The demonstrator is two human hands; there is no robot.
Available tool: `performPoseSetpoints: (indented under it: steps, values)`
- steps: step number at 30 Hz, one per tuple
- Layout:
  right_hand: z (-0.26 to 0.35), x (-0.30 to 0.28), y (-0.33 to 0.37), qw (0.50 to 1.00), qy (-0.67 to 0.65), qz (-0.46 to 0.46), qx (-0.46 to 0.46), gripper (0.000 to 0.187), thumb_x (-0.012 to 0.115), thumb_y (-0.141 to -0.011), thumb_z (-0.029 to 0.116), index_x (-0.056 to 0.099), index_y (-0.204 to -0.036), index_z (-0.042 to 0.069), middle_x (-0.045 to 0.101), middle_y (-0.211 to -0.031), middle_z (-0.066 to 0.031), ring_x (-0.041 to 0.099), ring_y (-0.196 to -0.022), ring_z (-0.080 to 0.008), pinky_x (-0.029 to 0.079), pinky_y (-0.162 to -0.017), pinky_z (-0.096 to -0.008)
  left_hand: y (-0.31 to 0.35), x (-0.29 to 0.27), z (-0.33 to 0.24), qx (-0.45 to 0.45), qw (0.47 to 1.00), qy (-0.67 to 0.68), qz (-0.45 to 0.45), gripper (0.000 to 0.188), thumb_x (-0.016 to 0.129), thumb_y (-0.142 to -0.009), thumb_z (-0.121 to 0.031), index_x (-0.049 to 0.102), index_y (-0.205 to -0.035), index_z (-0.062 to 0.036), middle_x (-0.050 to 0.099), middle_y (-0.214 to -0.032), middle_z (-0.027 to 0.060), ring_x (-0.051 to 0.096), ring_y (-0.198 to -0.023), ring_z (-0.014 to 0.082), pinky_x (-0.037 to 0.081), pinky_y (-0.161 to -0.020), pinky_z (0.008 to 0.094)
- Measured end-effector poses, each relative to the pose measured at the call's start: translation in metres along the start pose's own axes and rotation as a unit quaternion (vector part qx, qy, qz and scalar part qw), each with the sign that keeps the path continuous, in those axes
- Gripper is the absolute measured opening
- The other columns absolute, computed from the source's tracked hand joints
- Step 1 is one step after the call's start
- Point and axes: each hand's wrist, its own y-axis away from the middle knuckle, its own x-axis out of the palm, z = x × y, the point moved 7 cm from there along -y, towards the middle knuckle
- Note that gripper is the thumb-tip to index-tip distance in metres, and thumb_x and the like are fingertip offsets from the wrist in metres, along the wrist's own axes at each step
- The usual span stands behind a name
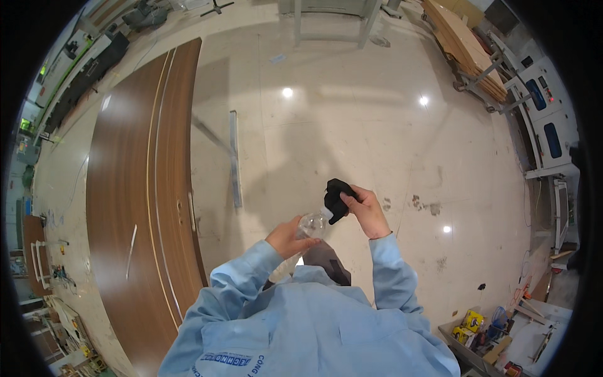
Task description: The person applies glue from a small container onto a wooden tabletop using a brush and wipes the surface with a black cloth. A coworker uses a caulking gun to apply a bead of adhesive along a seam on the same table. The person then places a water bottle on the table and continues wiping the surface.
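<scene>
My left hand (289, 238) is closed around a clear plastic bottle (312, 225), held tilted in front of my body. The bottle's pale neck points up and to the right. Against that neck sits a black cloth (338, 196), bunched up. My right hand (368, 214) pinches the cloth between thumb and fingers, just right of the bottle's mouth. The cloth hides the bottle's mouth, so whether a cap is on cannot be seen.
On my left lies a long brown wooden door panel (125, 176), with a metal bar (235, 160) on the floor beside it. Stacked boards (468, 47) rest on a cart at the far right, near a white machine (545, 119). A cluttered tray (461, 342) stands at the lower right.
</scene>
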Motion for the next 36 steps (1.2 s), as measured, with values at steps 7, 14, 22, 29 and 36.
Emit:
performPoseSetpoints:
  steps: [7, 14, 22, 29, 36]
  values:
    - [0.056, 0.01, -0.171, 0.998, 0.024, 0.05, 0.007, 0.023, 0.065, -0.104, 0.014, 0.072, -0.119, -0.003, 0.07, -0.087, 0.0003, 0.058, -0.074, -0.0072, 0.048, -0.067, -0.0247, -0.095, -0.116, -0.024, -0.001, 0.992, 0.114, -0.049, 0.067, 0.082, -0.087, -0.047, 0.06, -0.127, 0.0019, 0.075, -0.094, 0.0158, 0.075, -0.082, 0.0239, 0.058, -0.075, 0.0375]
    - [0.108, 0.062, -0.357, 0.928, 0.335, 0.163, -0.027, 0.024, 0.065, -0.102, 0.015, 0.072, -0.118, -0.002, 0.07, -0.088, -0.0044, 0.058, -0.077, -0.0131, 0.048, -0.071, -0.0301, -0.213, -0.256, -0.016, -0.009, 0.993, 0.081, -0.085, 0.068, 0.08, -0.088, -0.051, 0.059, -0.128, 0.0005, 0.074, -0.089, 0.0161, 0.074, -0.079, 0.0244, 0.058, -0.075, 0.0376]
    - [0.163, 0.149, -0.544, 0.946, 0.266, 0.168, -0.083, 0.028, 0.07, -0.098, 0.005, 0.074, -0.126, 0.001, 0.075, -0.103, -0.0118, 0.065, -0.09, -0.0158, 0.052, -0.085, -0.0287, -0.292, -0.45, -0.026, -0.02, 0.989, 0.016, -0.148, 0.085, 0.077, -0.084, -0.064, 0.056, -0.131, 0.004, 0.074, -0.098, 0.0289, 0.075, -0.093, 0.0434, 0.058, -0.086, 0.048]
    - [0.191, 0.234, -0.695, 0.953, 0.216, 0.181, -0.109, 0.022, 0.075, -0.088, -0.005, 0.078, -0.108, -0.001, 0.074, -0.103, -0.0095, 0.068, -0.093, -0.0162, 0.054, -0.08, -0.0287, -0.335, -0.587, -0.011, -0.101, 0.95, 0.002, -0.294, 0.088, 0.077, -0.083, -0.063, 0.055, -0.134, 0.005, 0.073, -0.103, 0.0323, 0.072, -0.099, 0.0474, 0.057, -0.089, 0.0525]
    - [0.155, 0.358, -0.87, 0.872, 0.272, 0.371, -0.166, 0.019, 0.076, -0.087, -0.002, 0.078, -0.106, 0.001, 0.073, -0.104, -0.0116, 0.071, -0.092, -0.0213, 0.055, -0.081, -0.0308, -0.365, -0.679, 0.059, -0.215, 0.882, 0.109, -0.404, 0.084, 0.078, -0.082, -0.064, 0.052, -0.134, -0.003, 0.074, -0.105, 0.0281, 0.071, -0.102, 0.0479, 0.056, -0.089, 0.053]
